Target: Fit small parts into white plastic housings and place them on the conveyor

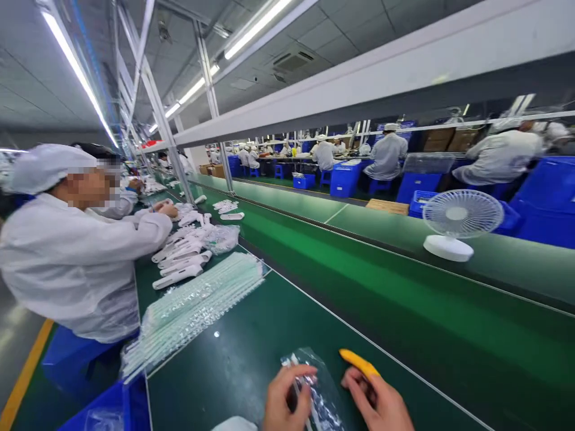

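A green worktop runs alongside a green conveyor belt. A stack of clear bagged parts lies on the worktop, with white handheld units just beyond. A co-worker in a white coat sits at the left. A white desk fan stands across the belt. Blue crates sit farther back.

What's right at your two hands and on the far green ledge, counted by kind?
Clear crinkly plastic bags, under the left hand: 1
Yellow plastic tools, by the right hand: 1
White round desk fans: 1
Total: 3
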`<state>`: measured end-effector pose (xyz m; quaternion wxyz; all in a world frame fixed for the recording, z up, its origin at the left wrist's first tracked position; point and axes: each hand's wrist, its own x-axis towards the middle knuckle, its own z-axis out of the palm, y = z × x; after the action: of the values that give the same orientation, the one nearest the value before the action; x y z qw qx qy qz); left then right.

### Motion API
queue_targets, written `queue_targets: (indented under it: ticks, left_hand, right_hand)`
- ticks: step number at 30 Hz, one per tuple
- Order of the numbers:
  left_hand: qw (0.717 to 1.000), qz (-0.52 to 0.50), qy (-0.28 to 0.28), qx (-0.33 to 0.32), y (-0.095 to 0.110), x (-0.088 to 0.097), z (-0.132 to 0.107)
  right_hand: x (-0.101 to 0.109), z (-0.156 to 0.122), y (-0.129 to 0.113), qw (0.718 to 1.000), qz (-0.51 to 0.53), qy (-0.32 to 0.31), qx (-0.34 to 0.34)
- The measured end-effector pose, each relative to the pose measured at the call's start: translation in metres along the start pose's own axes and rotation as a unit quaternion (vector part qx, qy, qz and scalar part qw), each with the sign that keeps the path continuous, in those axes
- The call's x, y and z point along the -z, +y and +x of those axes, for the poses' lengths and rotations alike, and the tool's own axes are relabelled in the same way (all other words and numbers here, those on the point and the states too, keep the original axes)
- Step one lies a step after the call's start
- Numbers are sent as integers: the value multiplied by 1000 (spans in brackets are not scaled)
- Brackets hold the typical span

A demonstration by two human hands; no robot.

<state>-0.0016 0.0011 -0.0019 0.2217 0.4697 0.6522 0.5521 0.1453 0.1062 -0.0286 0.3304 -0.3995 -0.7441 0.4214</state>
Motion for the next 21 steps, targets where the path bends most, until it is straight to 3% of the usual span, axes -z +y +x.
queue_targets:
  ticks: [3, 6, 12, 21]
  left_hand:
    - [1000, -20, 19, 2, 0, 0, 8]
    - [998, -33, 46, 1, 10, -3, 24]
    - [998, -61, 22, 2, 15, -11, 56]
    - [995, -98, -16, 22, 3, -13, 52]
  right_hand:
    - [-2, 27, -24, 992, 121, -44, 6]
    - [-4, 44, -40, 983, 168, -75, 7]
    - [5, 41, -35, 971, 229, -70, -7]
    - [3, 44, -34, 967, 250, -44, -26]
